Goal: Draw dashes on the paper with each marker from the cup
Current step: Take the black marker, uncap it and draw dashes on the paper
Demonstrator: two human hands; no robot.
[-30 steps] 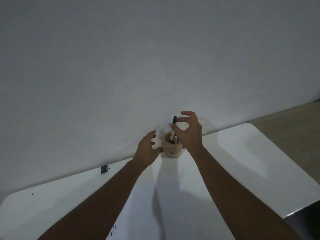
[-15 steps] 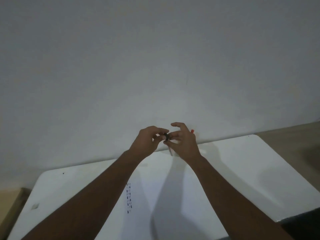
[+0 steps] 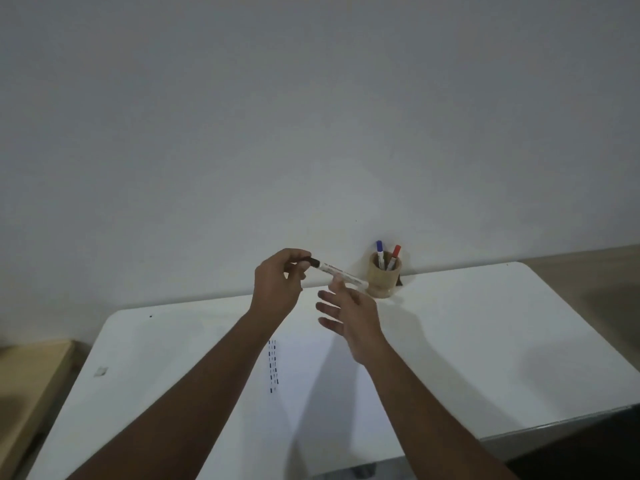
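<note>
holding the black marker (image 3: 337, 270) by its cap end, the left hand (image 3: 277, 285) pinches tight, likely to pull it open. the right hand (image 3: 349, 311) is open, fingers touching the barrel, above the paper (image 3: 311, 368), near the cup (image 3: 383, 277).

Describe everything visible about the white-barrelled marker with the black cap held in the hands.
The white-barrelled marker with a black cap is slim, apparently plastic, with small dark print along its barrel. It lies nearly level in the air above the white table. The left hand pinches the capped end; the right hand, fingers spread, touches the other end near the tan cup.
</note>
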